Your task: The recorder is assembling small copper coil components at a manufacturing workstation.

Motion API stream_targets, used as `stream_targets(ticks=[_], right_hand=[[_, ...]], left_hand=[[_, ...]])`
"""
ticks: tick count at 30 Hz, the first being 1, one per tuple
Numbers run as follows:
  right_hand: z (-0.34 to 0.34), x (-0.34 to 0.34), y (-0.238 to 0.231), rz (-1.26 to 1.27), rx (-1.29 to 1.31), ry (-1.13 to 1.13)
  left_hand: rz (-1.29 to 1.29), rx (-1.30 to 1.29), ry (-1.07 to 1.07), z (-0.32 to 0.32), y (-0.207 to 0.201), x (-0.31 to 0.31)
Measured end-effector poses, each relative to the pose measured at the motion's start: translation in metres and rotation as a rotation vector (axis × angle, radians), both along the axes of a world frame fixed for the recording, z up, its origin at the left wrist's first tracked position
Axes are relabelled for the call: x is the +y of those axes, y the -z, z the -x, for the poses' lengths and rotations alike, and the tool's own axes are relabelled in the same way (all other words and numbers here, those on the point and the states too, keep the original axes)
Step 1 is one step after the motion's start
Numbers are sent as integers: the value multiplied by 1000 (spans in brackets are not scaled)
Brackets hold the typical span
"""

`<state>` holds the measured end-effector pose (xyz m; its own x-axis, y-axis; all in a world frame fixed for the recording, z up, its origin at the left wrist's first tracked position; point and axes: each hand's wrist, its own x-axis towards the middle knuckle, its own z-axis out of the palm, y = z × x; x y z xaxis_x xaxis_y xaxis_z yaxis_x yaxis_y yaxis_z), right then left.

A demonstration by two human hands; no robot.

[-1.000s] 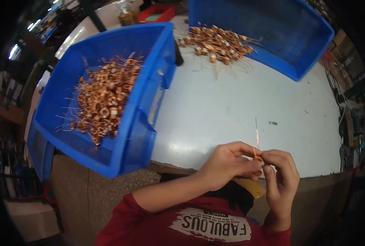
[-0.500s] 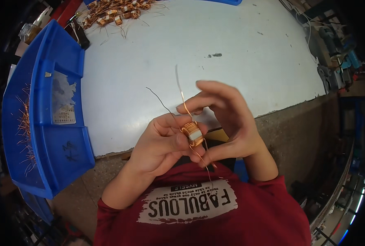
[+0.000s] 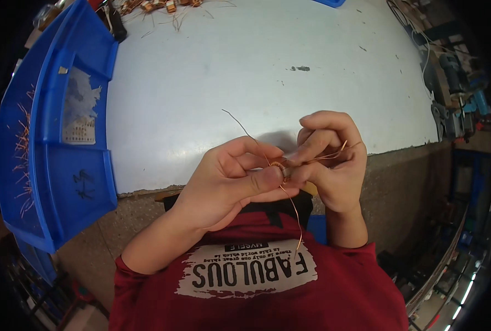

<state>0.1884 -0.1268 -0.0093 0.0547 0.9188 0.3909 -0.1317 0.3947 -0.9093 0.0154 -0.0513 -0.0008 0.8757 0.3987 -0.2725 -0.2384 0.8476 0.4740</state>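
A small copper-wound coil (image 3: 277, 165) sits between my hands in front of the white table's near edge, mostly covered by fingers. My left hand (image 3: 215, 185) is closed round it, thumb on top. With thumb and forefinger my right hand (image 3: 336, 176) pinches copper wire leads (image 3: 327, 157) right beside the coil; their ends stick out across its palm. One dark lead (image 3: 240, 122) points up and away to the left. Another copper lead (image 3: 296, 212) hangs down in front of my red shirt.
Blue plastic bins (image 3: 85, 182) stand at the left, one with many copper wire pieces (image 3: 23, 160) in it. A pile of wound coils (image 3: 171, 6) lies at the far left of the white table (image 3: 201, 77). Tools and cables (image 3: 452, 74) line the right side.
My right hand has gone from spread fingers to a pinch on the leads. The coil has turned and moved slightly right with my left hand. An upward lead now runs rightward.
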Motion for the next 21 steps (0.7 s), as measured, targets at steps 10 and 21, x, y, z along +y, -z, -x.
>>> stream_targets(ticks=[10, 21], right_hand=[[17, 11, 1, 98, 4, -17], [23, 27, 11, -69, 366, -76]], left_hand=[[16, -90, -39, 3, 7, -3], [69, -60, -39, 2, 5, -5]])
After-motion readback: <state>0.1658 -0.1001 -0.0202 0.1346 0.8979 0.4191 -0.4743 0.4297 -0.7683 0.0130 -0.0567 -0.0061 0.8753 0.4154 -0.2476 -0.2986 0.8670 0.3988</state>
